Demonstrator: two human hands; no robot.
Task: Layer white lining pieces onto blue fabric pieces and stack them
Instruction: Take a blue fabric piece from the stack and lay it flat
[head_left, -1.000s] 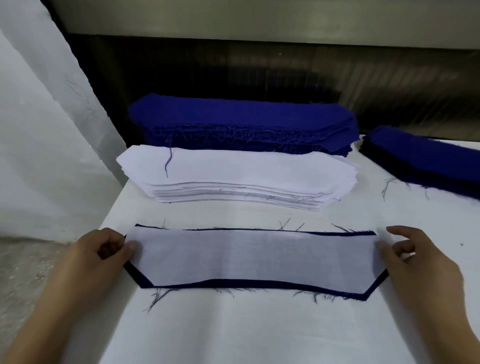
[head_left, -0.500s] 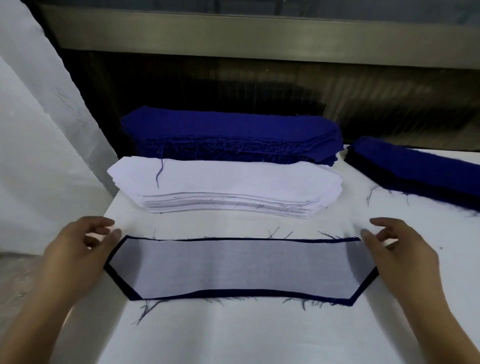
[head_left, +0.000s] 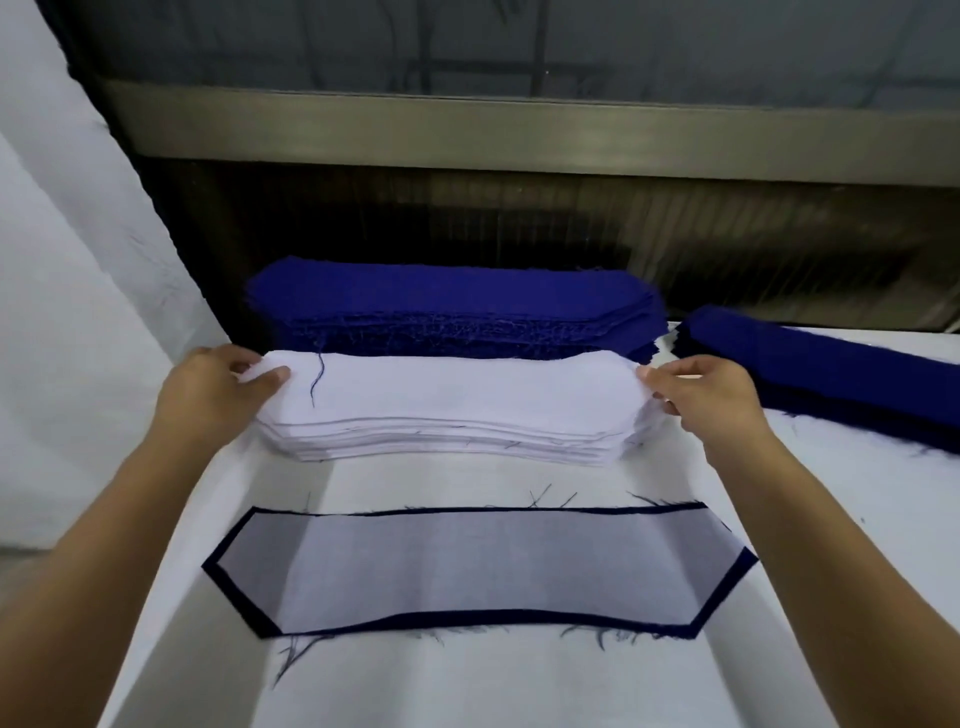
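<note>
Head: sheer lining (head_left: 483, 566) overlies blue piece (head_left: 519, 618); fingers (head_left: 270, 375) pinch white stack (head_left: 467, 395).

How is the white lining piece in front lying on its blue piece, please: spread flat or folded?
Spread flat: the lining piece lies unfolded on the blue piece, whose edge shows as a dark border.

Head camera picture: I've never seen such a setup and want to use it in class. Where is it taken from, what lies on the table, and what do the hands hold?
No machine: a person works bare-handed, with one camera on their head looking forward and down. On the white table, nearest, a white lining piece lies on a blue fabric piece. Behind is a stack of white lining pieces, then a blue stack; a second blue stack lies at the right. The left hand and right hand each pinch one end of the white stack's top.
</note>
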